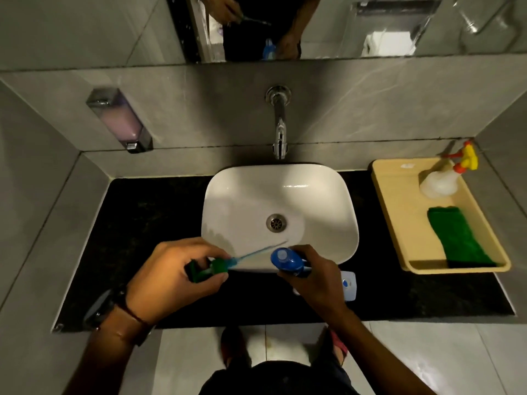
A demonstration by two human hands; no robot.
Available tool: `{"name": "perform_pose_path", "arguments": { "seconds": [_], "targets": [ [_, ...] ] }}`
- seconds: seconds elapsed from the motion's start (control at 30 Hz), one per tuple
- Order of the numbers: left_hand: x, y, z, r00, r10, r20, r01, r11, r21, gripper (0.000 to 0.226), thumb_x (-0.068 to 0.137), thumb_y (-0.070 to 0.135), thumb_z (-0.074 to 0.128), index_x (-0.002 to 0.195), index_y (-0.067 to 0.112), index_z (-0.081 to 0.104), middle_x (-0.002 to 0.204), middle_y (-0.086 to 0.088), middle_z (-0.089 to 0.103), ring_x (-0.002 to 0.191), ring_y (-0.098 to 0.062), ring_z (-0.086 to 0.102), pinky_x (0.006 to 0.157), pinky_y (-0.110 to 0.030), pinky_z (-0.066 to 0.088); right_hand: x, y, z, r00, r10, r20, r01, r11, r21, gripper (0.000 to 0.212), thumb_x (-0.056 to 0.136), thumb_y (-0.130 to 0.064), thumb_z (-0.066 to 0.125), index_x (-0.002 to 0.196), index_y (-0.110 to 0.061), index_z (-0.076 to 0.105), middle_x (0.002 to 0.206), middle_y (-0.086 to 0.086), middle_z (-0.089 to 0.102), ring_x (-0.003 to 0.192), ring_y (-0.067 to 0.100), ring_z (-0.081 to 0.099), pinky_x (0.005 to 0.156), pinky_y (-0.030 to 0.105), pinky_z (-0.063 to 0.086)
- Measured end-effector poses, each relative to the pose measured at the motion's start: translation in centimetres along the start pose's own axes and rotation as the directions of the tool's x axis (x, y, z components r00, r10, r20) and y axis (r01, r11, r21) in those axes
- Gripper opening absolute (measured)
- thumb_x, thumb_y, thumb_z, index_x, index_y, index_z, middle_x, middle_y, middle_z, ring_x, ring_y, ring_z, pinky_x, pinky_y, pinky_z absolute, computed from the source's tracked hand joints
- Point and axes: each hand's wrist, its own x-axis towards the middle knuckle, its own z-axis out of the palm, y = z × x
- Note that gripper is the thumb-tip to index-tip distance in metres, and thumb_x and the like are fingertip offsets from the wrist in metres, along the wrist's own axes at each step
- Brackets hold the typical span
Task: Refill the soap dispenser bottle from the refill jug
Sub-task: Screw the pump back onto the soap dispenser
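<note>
Holding: the right hand [313, 276] grips the blue soap dispenser bottle [286, 259] around its body, neck open and facing up, at the near rim of the white basin [313, 195].
Pump head: the left hand [174, 277] pinches the green pump head [212, 267] between thumb and fingers; its dip tube [256, 252] slants toward the bottle mouth and ends over the basin, just clear of the neck.
Step in hand: judged to be removal of the pump assembly so the bottle can take the refill.
Tube handling: keep the tube tip over the basin while it drains; any drip then lands on porcelain, not on the black countertop [142, 223].
Pump placement: lay the pump with the tube resting on the basin rim or a clean surface, so the tube stays free of grit.
Bottle attitude: hold the bottle upright and steady; a tilt at the open neck risks spilling what is left inside.
Refill jug: not clearly identifiable; a white item with a blue mark [349, 285] lies on the countertop just behind the right wrist, mostly hidden.
Fill level: cannot be read from above.
Surroundings: a wall tap [280, 129] hangs over the basin; a wall-mounted dispenser [122, 121] with pink liquid sits to the left; a beige tray [399, 252] to the right holds a spray bottle [445, 178] and a green cloth [456, 238].
Caution: wet, soapy fingers reduce grip; grasp firmly before pouring.
</note>
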Motion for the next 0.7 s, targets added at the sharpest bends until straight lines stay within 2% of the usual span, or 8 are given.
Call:
{"name": "perform_pose_path", "arguments": {
  "seconds": [0.07,0.17,0.33,0.47,0.6,0.7],
  "targets": [
    [0.6,1.2,-0.5,1.0,0.015,0.0,-0.015,0.999,0.049,0.029,0.075,0.033,0.085,0.103,0.034,0.077,0.095,0.019,0.071,0.079,-0.003,0.067,0.071,-0.019,0.056,0.7,-0.5,-0.9,0.999,-0.039,-0.016,0.038,0.999,-0.018,0.056,0.075,-0.046,0.088,0.122,-0.033,0.061,0.111,-0.008,0.077,0.098,0.016,0.074,0.081,0.041,0.061],
    [1.2,2.3,-1.0,0.999,0.034,0.012,-0.035,0.993,0.111,0.033,0.071,0.025,0.088,0.102,0.033,0.079,0.093,0.021,0.07,0.08,0.008,0.064,0.074,-0.005,0.048,1.3,-1.0,-2.1,0.99,-0.113,-0.089,0.108,0.992,-0.062,0.056,0.074,-0.044,0.09,0.121,-0.028,0.064,0.109,-0.007,0.078,0.095,0.018,0.075,0.08,0.039,0.061],
    [1.7,3.3,-1.1,0.999,0.038,0.009,-0.039,0.987,0.159,0.031,0.072,0.024,0.087,0.101,0.031,0.08,0.092,0.02,0.07,0.079,0.008,0.065,0.077,-0.008,0.05,1.8,-1.0,-3.3,0.977,-0.169,-0.132,0.149,0.977,-0.151,0.054,0.075,-0.043,0.09,0.12,-0.026,0.065,0.108,-0.002,0.078,0.093,0.022,0.075,0.079,0.038,0.063],
    [2.4,3.6,-0.6,0.999,0.035,0.015,-0.037,0.977,0.209,0.032,0.073,0.029,0.086,0.104,0.032,0.079,0.093,0.02,0.071,0.078,0.005,0.066,0.078,-0.011,0.053,2.0,-1.5,-3.8,0.97,-0.198,-0.14,0.17,0.967,-0.188,0.053,0.075,-0.043,0.089,0.119,-0.03,0.062,0.104,-0.004,0.078,0.09,0.021,0.075,0.077,0.038,0.064],
    [3.1,3.5,-0.2,0.999,0.035,0.018,-0.039,0.965,0.258,0.031,0.073,0.037,0.082,0.104,0.037,0.078,0.091,0.021,0.07,0.075,0.003,0.065,0.074,-0.016,0.057,2.5,-2.3,-3.8,0.966,-0.222,-0.134,0.186,0.954,-0.235,0.05,0.074,-0.044,0.09,0.114,-0.03,0.065,0.097,-0.006,0.078,0.083,0.019,0.074,0.07,0.035,0.062],
    [3.9,3.3,0.5,0.999,0.031,0.034,-0.04,0.955,0.293,0.03,0.074,0.042,0.078,0.104,0.041,0.077,0.086,0.024,0.066,0.067,0.003,0.061,0.065,-0.01,0.054,2.9,-2.7,-3.4,0.958,-0.254,-0.129,0.211,0.937,-0.28,0.049,0.072,-0.043,0.092,0.113,-0.027,0.07,0.094,-0.005,0.079,0.079,0.018,0.075,0.066,0.028,0.059]
  ]
}}
